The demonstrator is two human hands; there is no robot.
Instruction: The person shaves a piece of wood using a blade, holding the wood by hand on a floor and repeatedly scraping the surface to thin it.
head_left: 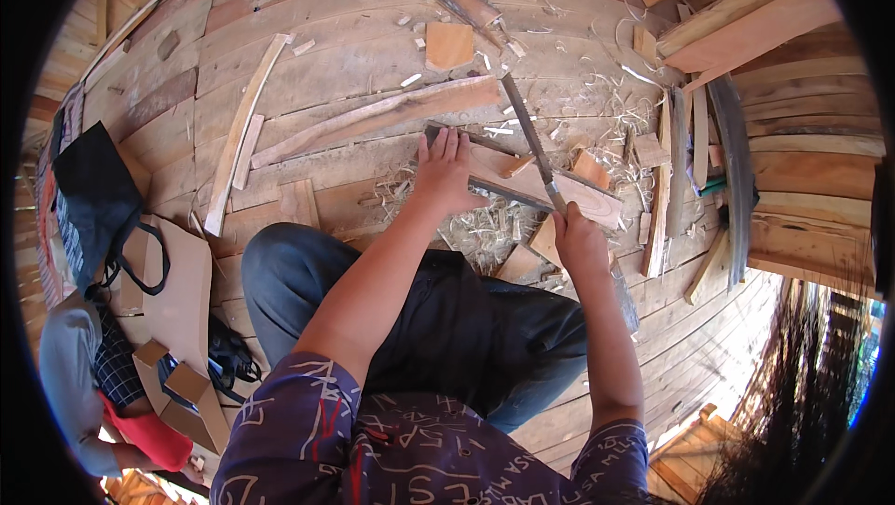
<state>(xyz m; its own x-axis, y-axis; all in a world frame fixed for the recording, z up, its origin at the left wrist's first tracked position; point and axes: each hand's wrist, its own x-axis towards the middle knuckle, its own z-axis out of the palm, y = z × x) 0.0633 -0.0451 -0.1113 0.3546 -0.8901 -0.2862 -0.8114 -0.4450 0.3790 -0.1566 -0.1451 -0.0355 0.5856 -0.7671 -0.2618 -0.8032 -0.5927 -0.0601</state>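
My left hand [446,169] presses down with fingers stretched on the left end of a short board [587,199], which has a dark edge and a pale sawn face. In my right hand [580,242] is the handle of a long, narrow, dark blade [529,123]; whether it is a saw or a long knife I cannot tell. The blade points away from me and crosses above the board. A small wood offcut [516,166] lies on the board between my hands. Curly wood shavings [480,225] and small blocks surround the board on the plank floor.
Beyond the board lie a long rough plank [382,113], a thin strip [247,127] and a square wood piece [449,45]. More boards [736,15] are piled at the far right. On the left are a black bag [98,197], an opened cardboard box [182,393] and another person [79,384].
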